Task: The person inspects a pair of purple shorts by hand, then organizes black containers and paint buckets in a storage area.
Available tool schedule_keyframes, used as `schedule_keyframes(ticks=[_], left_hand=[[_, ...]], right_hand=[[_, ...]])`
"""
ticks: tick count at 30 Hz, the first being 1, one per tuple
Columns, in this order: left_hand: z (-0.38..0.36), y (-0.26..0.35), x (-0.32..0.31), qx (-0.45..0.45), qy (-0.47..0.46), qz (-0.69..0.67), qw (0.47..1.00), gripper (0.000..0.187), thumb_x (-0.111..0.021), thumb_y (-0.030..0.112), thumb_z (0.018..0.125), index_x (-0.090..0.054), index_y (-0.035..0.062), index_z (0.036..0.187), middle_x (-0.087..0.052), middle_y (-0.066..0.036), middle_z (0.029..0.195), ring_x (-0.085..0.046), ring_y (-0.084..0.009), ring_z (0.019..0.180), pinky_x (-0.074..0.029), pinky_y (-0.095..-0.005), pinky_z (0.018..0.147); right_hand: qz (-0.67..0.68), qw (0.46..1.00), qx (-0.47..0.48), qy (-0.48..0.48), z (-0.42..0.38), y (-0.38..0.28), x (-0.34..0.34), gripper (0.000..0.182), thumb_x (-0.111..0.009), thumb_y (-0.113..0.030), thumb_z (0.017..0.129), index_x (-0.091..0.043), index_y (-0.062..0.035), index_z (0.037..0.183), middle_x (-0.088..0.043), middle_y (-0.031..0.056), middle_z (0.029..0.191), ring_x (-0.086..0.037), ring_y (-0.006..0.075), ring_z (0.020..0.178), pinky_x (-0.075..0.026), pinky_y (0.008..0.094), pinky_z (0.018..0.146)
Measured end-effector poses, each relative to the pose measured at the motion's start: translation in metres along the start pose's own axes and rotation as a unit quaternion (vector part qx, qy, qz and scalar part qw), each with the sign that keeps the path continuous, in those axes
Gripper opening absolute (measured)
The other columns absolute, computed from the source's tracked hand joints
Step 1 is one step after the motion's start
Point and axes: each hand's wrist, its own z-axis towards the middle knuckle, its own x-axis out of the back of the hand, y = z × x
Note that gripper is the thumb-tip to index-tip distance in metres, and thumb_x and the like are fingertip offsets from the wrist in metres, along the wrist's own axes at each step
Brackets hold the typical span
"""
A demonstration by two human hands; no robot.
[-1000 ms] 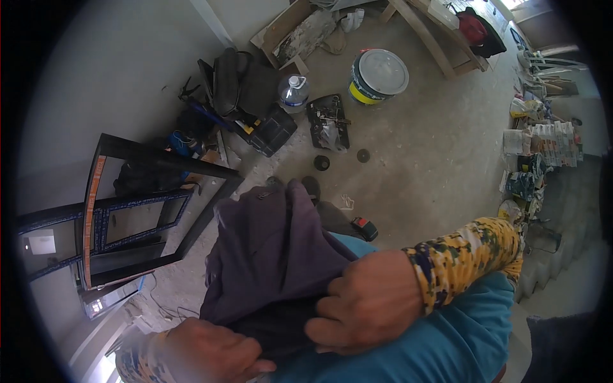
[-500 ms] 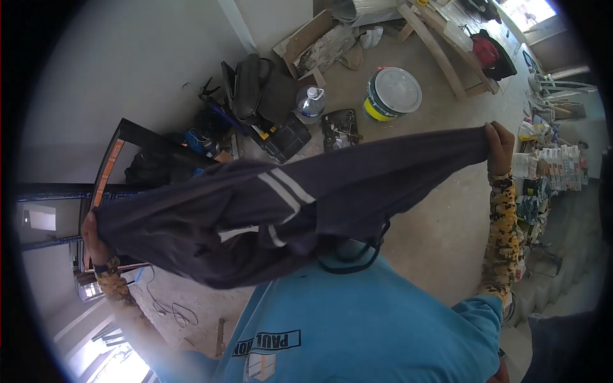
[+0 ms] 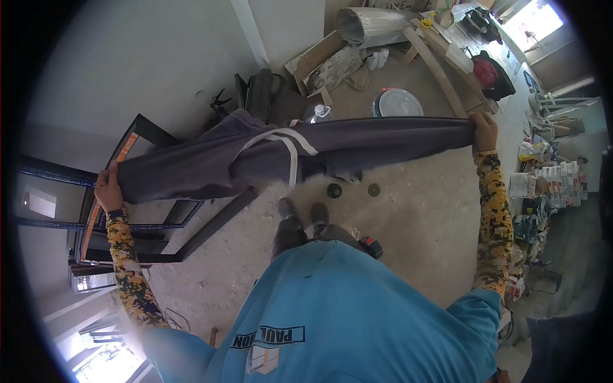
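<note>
A dark grey garment (image 3: 389,137) with white stripes stretches lengthwise in front of me, held at its two ends. On the left, my left hand (image 3: 110,186) is closed on one end, beside a dark frame (image 3: 129,143) with an orange label. Far to the right, my right hand (image 3: 484,133) grips the other end. The cloth is pulled fairly taut and twisted into a long band, with the stripes near its middle. It covers part of the bucket and the bottle behind it.
A lidded bucket (image 3: 401,103) and a clear plastic bottle (image 3: 320,113) stand on the floor beyond the cloth. Wooden boards (image 3: 437,67) lean at the back right. A red-and-black object (image 3: 371,247) lies near my feet, and stacked goods (image 3: 555,169) line the right.
The garment has risen away from my chest and narrowed into a tauter band. My left hand has moved up and right; my right hand has shifted slightly left. My feet now show below.
</note>
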Motion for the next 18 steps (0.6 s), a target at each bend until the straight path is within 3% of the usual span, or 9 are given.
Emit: schedule_keyframes(ticks=[1,4,6,8,10,12,14,16,18], left_hand=[[-0.009,0.014,-0.016,-0.061,0.055,0.028,0.996,0.045,-0.068,0.039,0.087,-0.058,0.0008,0.065,-0.05,0.002,0.058,-0.041,-0.0055,0.057,-0.035,-0.0241,0.052],[0.002,-0.008,-0.032,-0.023,0.075,0.087,0.993,0.051,-0.066,0.046,0.086,-0.059,-0.0014,0.068,-0.05,-0.001,0.057,-0.043,-0.0082,0.056,-0.037,-0.0269,0.053],[0.005,-0.019,-0.037,-0.044,0.101,0.068,0.992,0.056,-0.064,0.051,0.086,-0.059,-0.0017,0.069,-0.049,-0.003,0.056,-0.044,-0.0115,0.055,-0.038,-0.0299,0.054],[0.01,-0.032,-0.039,0.008,0.095,0.032,0.995,0.055,-0.064,0.051,0.086,-0.061,-0.0026,0.073,-0.053,-0.004,0.06,-0.048,-0.014,0.059,-0.041,-0.0306,0.058],[0.013,-0.044,-0.051,-0.024,0.117,0.011,0.993,0.051,-0.064,0.048,0.087,-0.064,-0.0029,0.081,-0.059,-0.006,0.067,-0.055,-0.0158,0.066,-0.045,-0.0301,0.065],[0.018,-0.06,-0.064,-0.028,0.072,0.009,0.997,0.049,-0.066,0.044,0.087,-0.064,-0.0027,0.098,-0.066,-0.012,0.088,-0.062,-0.0201,0.083,-0.047,-0.0323,0.078],[-0.003,-0.035,-0.105,-0.148,0.029,0.074,0.986,0.05,-0.068,0.04,0.086,-0.059,-0.0016,0.113,-0.063,-0.017,0.111,-0.061,-0.0254,0.102,-0.047,-0.0361,0.088],[-0.075,0.055,-0.168,-0.183,-0.149,-0.005,0.972,0.063,-0.069,0.04,0.083,-0.049,0.0021,0.13,-0.053,-0.021,0.129,-0.05,-0.0337,0.121,-0.039,-0.0409,0.101],[-0.162,0.121,-0.228,-0.305,-0.352,-0.11,0.878,0.071,-0.071,0.036,0.084,-0.04,0.0031,0.139,-0.047,-0.019,0.136,-0.045,-0.0286,0.128,-0.034,-0.0377,0.107]], right_hand=[[0.002,1.0,0.007,0.001,0.012,0.005,-0.009,0.013,-0.063,-0.015,0.081,-0.066,-0.0021,0.078,-0.062,0.0,0.073,-0.053,0.0086,0.062,-0.042,0.0236,0.061],[-0.028,0.999,0.024,0.035,0.012,0.005,-0.041,0.013,-0.063,-0.014,0.08,-0.066,-0.0034,0.072,-0.059,-0.0025,0.068,-0.05,0.0065,0.061,-0.039,0.0226,0.057],[0.038,0.999,0.026,0.024,0.001,-0.006,-0.06,0.012,-0.063,-0.012,0.08,-0.066,-0.0045,0.071,-0.056,-0.0051,0.065,-0.047,0.0042,0.06,-0.035,0.0212,0.055],[0.069,0.997,0.015,-0.034,-0.008,-0.029,-0.071,0.011,-0.063,-0.011,0.082,-0.066,-0.0046,0.074,-0.056,-0.0056,0.068,-0.048,0.003,0.061,-0.035,0.0191,0.057],[0.162,0.968,0.042,-0.186,-0.024,-0.065,-0.092,0.007,-0.062,-0.009,0.086,-0.066,-0.0042,0.083,-0.058,-0.0058,0.074,-0.05,0.0024,0.067,-0.037,0.0177,0.063],[0.166,0.958,0.057,-0.229,-0.033,-0.096,-0.108,0.007,-0.062,-0.009,0.087,-0.066,-0.0036,0.086,-0.058,-0.0054,0.077,-0.052,0.0028,0.071,-0.038,0.0182,0.066],[0.191,0.936,0.075,-0.285,-0.047,-0.131,-0.13,0.009,-0.061,-0.01,0.089,-0.065,-0.0021,0.092,-0.06,-0.0041,0.081,-0.054,0.0039,0.076,-0.041,0.0198,0.071],[0.188,0.907,0.123,-0.357,-0.058,-0.163,-0.158,0.012,-0.06,-0.011,0.09,-0.066,-0.0011,0.095,-0.062,-0.0023,0.083,-0.056,0.0054,0.078,-0.043,0.0216,0.073],[0.157,0.883,0.17,-0.409,-0.057,-0.183,-0.175,0.013,-0.059,-0.011,0.091,-0.066,-0.001,0.097,-0.062,-0.0015,0.085,-0.057,0.0061,0.079,-0.043,0.0222,0.074]])
